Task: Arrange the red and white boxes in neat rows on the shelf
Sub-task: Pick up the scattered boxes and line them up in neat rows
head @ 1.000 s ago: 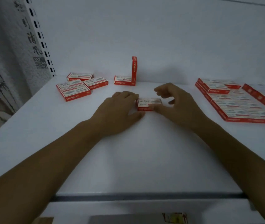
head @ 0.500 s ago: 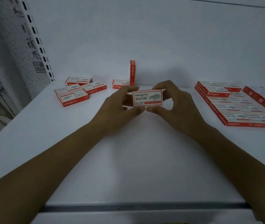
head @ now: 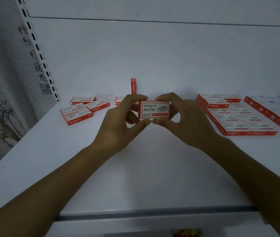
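Observation:
A red and white box (head: 154,109) is held up above the white shelf (head: 135,168), its printed face toward me. My left hand (head: 120,124) pinches its left end and my right hand (head: 183,120) pinches its right end. Several loose boxes (head: 78,114) lie scattered at the back left. One box (head: 133,86) stands upright on its end at the back middle, with another flat box (head: 119,100) beside it, partly hidden by my left hand. Neat rows of boxes (head: 236,117) lie flat at the right.
A further line of red boxes (head: 272,115) runs along the far right. The shelf's back wall (head: 153,57) is close behind the boxes. A slotted upright rail (head: 40,57) stands at the left. The shelf's front edge (head: 153,212) is near my forearms.
The box lay flat on the shelf between my hands a second ago. Both hands have lifted it and turned its face toward me; it has risen slightly more since half a second ago.

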A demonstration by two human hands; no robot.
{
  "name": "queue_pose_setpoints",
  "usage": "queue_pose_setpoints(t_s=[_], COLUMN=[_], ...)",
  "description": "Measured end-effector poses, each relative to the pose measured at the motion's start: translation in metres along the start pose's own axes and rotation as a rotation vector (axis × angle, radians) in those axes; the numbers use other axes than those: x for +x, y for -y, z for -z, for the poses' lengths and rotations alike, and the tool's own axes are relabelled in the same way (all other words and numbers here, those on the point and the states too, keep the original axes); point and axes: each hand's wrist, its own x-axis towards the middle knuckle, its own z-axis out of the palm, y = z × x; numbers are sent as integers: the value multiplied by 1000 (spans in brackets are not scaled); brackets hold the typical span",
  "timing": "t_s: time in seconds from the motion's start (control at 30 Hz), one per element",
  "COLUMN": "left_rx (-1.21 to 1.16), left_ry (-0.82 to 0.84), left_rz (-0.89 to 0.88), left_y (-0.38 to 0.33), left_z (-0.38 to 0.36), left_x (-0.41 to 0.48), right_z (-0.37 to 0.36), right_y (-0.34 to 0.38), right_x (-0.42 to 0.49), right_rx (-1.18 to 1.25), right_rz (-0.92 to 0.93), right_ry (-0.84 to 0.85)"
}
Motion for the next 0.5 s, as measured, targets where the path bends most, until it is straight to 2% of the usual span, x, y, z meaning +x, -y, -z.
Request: queue_pose_setpoints(t_s=[0.17,0.33,0.5], left_rx=[57,167,150], left_ry=[127,184,192], left_rz=[-137,-168,-232], left_y=[-27,-64,-91], left_z=[-8,-53,-113], left_x=[7,16,27], right_z=[49,94,133], right_y=[-9,-40,-78], right_x=[-16,-39,-74], right_rx=[-222,-238,-234], right_rz=[40,-21,-96], right_ry=[34,-6,-3])
